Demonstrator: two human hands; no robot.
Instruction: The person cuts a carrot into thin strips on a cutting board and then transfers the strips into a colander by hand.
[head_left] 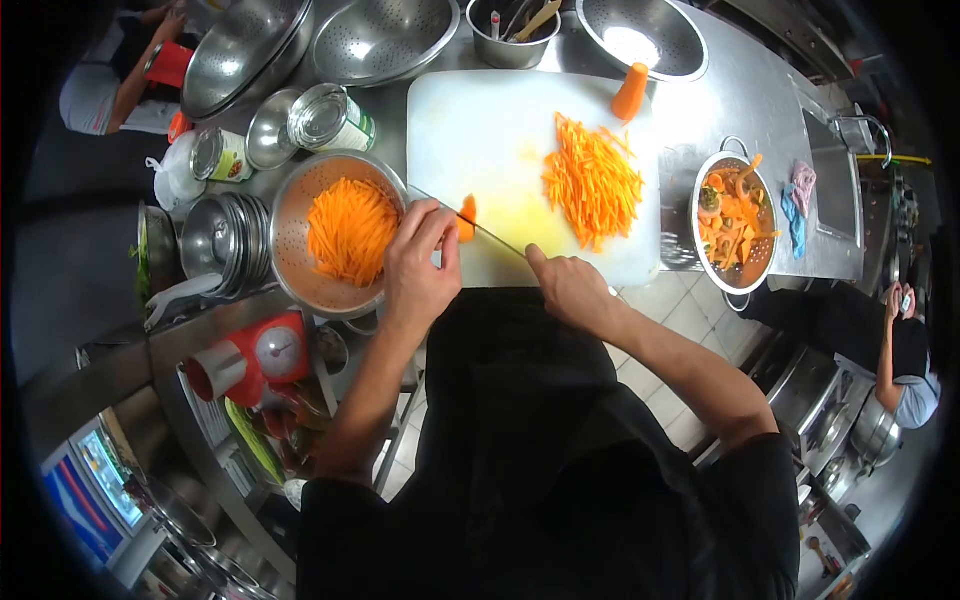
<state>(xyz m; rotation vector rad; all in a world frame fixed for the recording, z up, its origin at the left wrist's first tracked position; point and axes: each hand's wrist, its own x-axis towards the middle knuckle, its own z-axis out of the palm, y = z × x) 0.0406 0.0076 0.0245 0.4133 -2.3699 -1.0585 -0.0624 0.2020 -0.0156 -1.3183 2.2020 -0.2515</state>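
My right hand (578, 288) is closed around the handle end of a knife (497, 239), whose thin blade slants up and left over the white cutting board (480, 110). The blade crosses a short carrot piece (467, 215) near the board's left edge. My left hand (425, 262) has its fingers bent and pinched at that carrot piece, close to the blade; the fingertips are partly hidden. A heap of carrot strips (597, 185) lies on the right half of the board. Above it is a peeled carrot (630, 92) with its tip cut off.
To the left, a colander (285, 240) holds carrot strips. A colander of peelings (704, 225) stands on the right by the counter edge. Cans (330, 120), steel bowls (385, 40) and a pot of utensils (512, 50) line the back. Other people stand at both sides.
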